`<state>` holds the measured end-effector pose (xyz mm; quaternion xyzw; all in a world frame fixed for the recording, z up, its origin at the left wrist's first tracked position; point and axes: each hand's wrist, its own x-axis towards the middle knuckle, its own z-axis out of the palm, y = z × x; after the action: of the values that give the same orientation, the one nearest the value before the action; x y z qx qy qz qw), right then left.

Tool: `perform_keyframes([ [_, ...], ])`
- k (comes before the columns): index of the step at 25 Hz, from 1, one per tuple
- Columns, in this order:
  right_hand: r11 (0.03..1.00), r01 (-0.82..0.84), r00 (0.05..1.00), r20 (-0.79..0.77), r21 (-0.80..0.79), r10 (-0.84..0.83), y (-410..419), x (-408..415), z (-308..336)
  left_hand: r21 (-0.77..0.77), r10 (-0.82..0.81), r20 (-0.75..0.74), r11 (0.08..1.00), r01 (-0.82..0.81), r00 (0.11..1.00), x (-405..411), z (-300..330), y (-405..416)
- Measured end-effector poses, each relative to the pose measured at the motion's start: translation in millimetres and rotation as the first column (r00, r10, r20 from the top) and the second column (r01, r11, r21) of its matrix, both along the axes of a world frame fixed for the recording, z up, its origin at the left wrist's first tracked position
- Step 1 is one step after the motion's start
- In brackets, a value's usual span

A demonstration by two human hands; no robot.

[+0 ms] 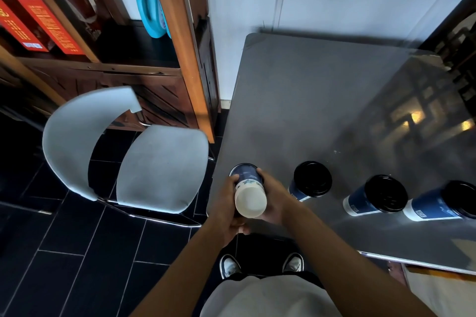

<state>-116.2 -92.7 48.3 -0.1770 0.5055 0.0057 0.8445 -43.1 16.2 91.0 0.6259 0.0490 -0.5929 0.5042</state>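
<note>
A blue and white paper cup [249,189] is held upside down, or tipped toward me, over the near left corner of the grey table [309,100], its pale base facing the camera. My left hand [228,210] grips its left side and my right hand [274,198] grips its right side. Whether the cup's mouth touches the table is not clear. To its right stand three blue paper cups with black lids: one [310,180], a second [378,195] and a third [448,202] at the frame's right edge.
A light grey chair [159,167] stands left of the table on dark floor tiles. Behind it is a wooden shelf unit [154,69] with a blue detergent bottle [148,0] and red boxes [49,23]. A white wall lies behind the table.
</note>
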Motion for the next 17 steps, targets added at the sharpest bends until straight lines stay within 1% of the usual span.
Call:
perform_keyframes([
  [2,1.000,0.018,1.000,0.012,0.019,-0.018,1.1,2.0,1.9,-0.010,0.006,-0.010,1.000,-0.006,1.000,-0.7,0.9,-0.7],
  [4,1.000,0.019,1.000,0.016,0.013,-0.019,-0.8,2.4,3.0,-0.020,-0.035,-0.020,0.999,0.035,0.999,2.0,2.1,0.4],
  [7,0.999,-0.033,0.999,0.024,-0.010,0.033,-2.3,2.7,1.7,-0.014,-0.169,-0.015,0.986,0.169,0.986,11.5,3.9,6.6],
  [9,0.994,-0.088,0.996,-0.015,-0.066,0.087,-2.3,5.2,-0.3,0.005,-0.249,0.029,0.969,0.249,0.968,16.6,3.6,10.0],
  [10,0.989,-0.112,0.993,-0.042,-0.097,0.108,-2.1,6.5,-0.9,0.009,-0.261,0.054,0.965,0.261,0.964,17.8,2.9,11.1],
  [12,0.985,-0.127,0.991,-0.057,-0.117,0.121,-1.8,8.5,-1.3,-0.025,-0.234,0.058,0.972,0.235,0.971,17.1,1.8,10.7],
  [15,0.992,-0.090,0.995,-0.044,-0.089,0.087,-1.4,6.8,-1.6,-0.139,-0.107,-0.066,0.985,0.097,0.992,11.5,-0.1,7.4],
  [17,0.996,-0.073,0.997,-0.012,-0.060,0.072,-0.9,4.5,-0.7,-0.157,-0.049,-0.104,0.987,0.032,0.993,7.8,-2.1,4.8],
])
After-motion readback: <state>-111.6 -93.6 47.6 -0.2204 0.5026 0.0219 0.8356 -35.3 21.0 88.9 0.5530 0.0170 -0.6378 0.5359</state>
